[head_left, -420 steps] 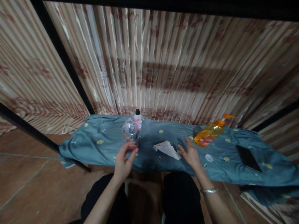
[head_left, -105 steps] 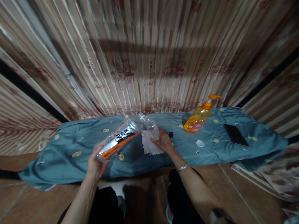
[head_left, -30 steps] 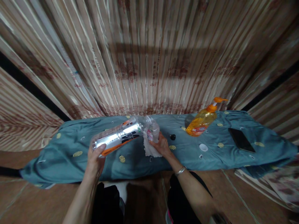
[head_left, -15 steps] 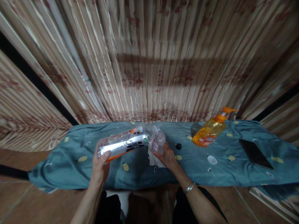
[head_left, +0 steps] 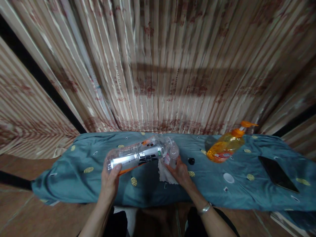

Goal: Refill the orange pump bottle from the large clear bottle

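My left hand [head_left: 110, 179] is wrapped round the base end of a large clear plastic bottle [head_left: 135, 156] with a silver and orange label. The bottle lies tilted in the air, its neck end pointing right. My right hand [head_left: 179, 171] grips a small clear plastic bottle [head_left: 173, 151] at the large bottle's neck end; whether the two mouths touch is too blurred to tell. A crumpled white tissue [head_left: 166, 175] hangs below the small bottle, by my right fingers.
On the teal cloth [head_left: 81, 184] to the right are a small black cap [head_left: 191, 161], an orange pump bottle [head_left: 225, 145], a white round disc [head_left: 228, 178] and a black phone [head_left: 278, 173]. A striped curtain [head_left: 158, 82] hangs behind.
The view has shifted slightly, so everything sits a little lower and further right. Both hands keep their holds, with the two bottles still together.
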Tool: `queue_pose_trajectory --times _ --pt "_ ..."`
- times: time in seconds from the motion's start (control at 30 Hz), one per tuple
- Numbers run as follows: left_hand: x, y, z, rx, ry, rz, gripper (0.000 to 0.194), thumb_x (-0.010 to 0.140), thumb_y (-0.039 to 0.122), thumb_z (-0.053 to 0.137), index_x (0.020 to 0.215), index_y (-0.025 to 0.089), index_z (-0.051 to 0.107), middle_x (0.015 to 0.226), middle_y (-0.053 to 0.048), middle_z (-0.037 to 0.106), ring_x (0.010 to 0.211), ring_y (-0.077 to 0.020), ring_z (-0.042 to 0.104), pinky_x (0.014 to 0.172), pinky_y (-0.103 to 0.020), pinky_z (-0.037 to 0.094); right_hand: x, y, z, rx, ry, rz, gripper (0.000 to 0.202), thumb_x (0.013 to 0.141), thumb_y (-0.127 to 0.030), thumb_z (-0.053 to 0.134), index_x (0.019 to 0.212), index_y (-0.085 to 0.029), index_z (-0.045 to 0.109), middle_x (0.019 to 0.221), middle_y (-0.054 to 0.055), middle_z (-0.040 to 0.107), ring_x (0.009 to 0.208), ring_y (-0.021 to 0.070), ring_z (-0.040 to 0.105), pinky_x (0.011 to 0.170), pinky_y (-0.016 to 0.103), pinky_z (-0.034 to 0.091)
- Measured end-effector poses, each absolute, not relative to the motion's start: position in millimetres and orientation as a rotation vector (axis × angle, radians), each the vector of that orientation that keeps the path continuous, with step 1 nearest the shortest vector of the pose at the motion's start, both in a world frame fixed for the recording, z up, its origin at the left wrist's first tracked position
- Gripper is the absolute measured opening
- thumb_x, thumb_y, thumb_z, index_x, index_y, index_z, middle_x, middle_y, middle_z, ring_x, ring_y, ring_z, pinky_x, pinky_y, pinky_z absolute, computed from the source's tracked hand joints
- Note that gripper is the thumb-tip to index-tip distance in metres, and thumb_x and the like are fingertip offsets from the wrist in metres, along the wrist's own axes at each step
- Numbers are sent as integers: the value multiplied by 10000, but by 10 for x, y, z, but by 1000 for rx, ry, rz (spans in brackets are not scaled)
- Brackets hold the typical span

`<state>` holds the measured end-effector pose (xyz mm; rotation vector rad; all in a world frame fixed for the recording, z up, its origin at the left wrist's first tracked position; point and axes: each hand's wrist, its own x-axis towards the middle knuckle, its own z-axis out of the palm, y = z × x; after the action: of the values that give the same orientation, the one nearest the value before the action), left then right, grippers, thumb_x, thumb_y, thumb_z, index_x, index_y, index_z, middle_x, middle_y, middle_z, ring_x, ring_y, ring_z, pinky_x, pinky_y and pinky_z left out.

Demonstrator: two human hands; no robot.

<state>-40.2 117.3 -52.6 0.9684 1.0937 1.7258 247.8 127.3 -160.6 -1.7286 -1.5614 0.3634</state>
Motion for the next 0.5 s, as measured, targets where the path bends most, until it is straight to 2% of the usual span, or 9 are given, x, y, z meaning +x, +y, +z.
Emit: queue_pose_trajectory --times 0.23,0.37,0.5 --pt "-462 1188 -625 1008 1111 1731 690 675 465 898 1292 256 668 1309 -92 708 1275 -332 655 1090 -425 526 2464 1293 -1593 -1688 -1537 358 518 881 -473 706 1314 -215 589 1033 156 817 930 362 809 834 520 682" --pt "-501 1207 -675 1013 1107 1716 705 664 463 910 1296 258 672 1311 -102 708 1266 -335 658 1077 -429 537 2450 1296 -1578 -1724 -1531 388 525 881 -493 720 1280 -174 597 1027 197 809 936 383 809 832 526 681" --pt "-501 1208 -686 996 1108 1727 709 646 429 921 1294 267 684 1319 -93 702 1295 -341 641 1099 -439 530 2438 1295 -1590 -1719 -1524 381 511 887 -496 718 1269 -183 585 1063 200 807 976 387 805 870 543 673"
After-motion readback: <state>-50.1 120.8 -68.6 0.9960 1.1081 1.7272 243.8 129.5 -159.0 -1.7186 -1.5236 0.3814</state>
